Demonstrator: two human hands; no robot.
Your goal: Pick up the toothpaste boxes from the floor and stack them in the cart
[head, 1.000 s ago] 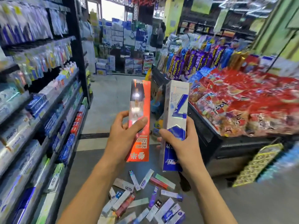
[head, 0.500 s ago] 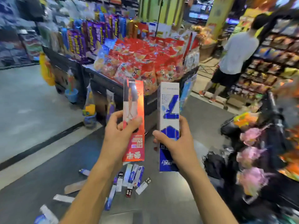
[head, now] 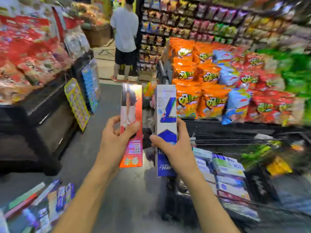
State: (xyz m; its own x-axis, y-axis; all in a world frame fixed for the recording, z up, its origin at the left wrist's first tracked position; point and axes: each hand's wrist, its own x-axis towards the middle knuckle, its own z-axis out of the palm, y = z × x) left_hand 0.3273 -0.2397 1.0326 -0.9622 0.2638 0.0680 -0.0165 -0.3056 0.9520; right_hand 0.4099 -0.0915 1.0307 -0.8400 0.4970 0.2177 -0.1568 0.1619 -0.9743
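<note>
My left hand [head: 116,140] grips an orange-red toothpaste box [head: 132,105], held upright in front of me. Beside it, my right hand [head: 175,147] grips a white and blue toothpaste box [head: 165,106], also upright. The two boxes stand side by side, a small gap apart. To the lower right is the black wire cart [head: 235,140], with stacked toothpaste boxes [head: 227,175] inside it. Several more toothpaste boxes [head: 42,202] lie on the grey floor at the lower left, blurred.
A black display table with red snack bags [head: 30,52] stands on the left. Orange, red and green snack bags [head: 210,84] fill the shelf on the right, behind the cart. A person in a white shirt [head: 125,31] stands in the aisle ahead.
My view has swung to the right, from the shelves and floor pile toward the cart. Both hands keep the same boxes upright. The floor boxes now sit at the lower left.
</note>
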